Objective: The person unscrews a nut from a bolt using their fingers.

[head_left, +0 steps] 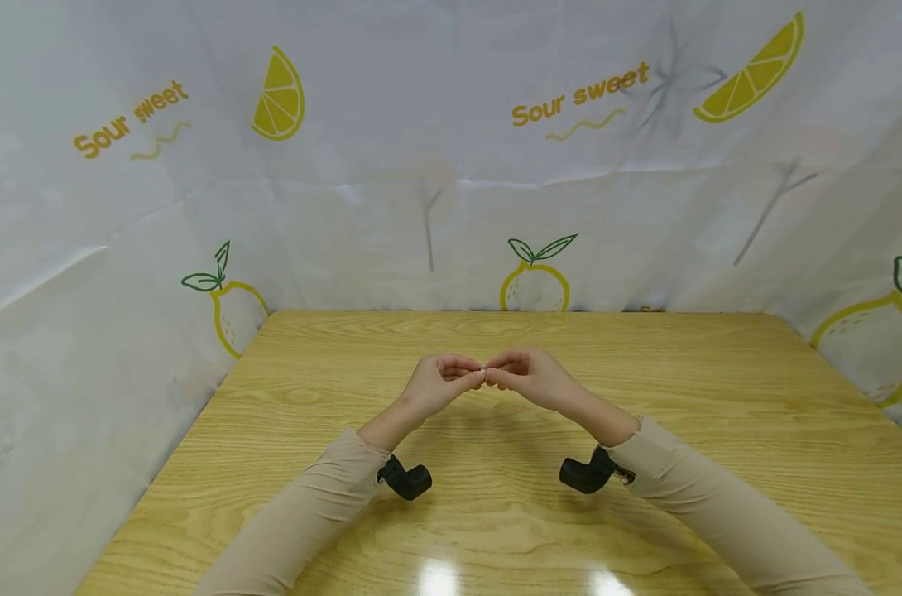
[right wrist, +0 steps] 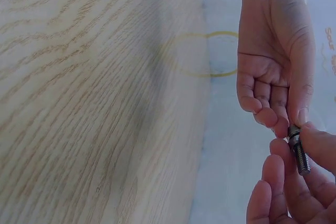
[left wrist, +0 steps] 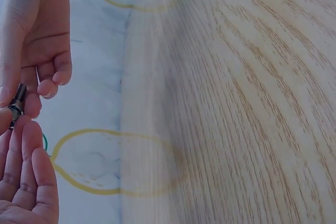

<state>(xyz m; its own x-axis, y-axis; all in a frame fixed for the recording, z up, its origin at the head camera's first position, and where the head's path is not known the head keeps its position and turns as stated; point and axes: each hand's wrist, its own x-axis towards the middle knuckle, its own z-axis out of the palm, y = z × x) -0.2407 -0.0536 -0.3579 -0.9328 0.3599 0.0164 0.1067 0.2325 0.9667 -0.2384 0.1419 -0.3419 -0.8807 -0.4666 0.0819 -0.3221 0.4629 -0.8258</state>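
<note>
Threaded bolt (right wrist: 300, 156) is sitting off the bench between two sets of fingertips, its thread showing in both wrist views. Left grip (head_left: 430, 387) is pinching the thicker, collared end between thumb and fingertips; right grip (head_left: 540, 381) is clamping on the same bolt from the opposite side, so I'm reading neither hand as clearly nearer. What I'm watching is the long axis: it is running roughly sideways, left hand to right, with the threaded tip pointing towards the right palm. I'm not making out whether the collar is a nut or a washer, as fingers are partly covering it. Underneath, the wood-grain bench (head_left: 488, 517) is stretching away; beyond its far edge, a lemon-print backdrop (head_left: 376, 223) is hanging.
</note>
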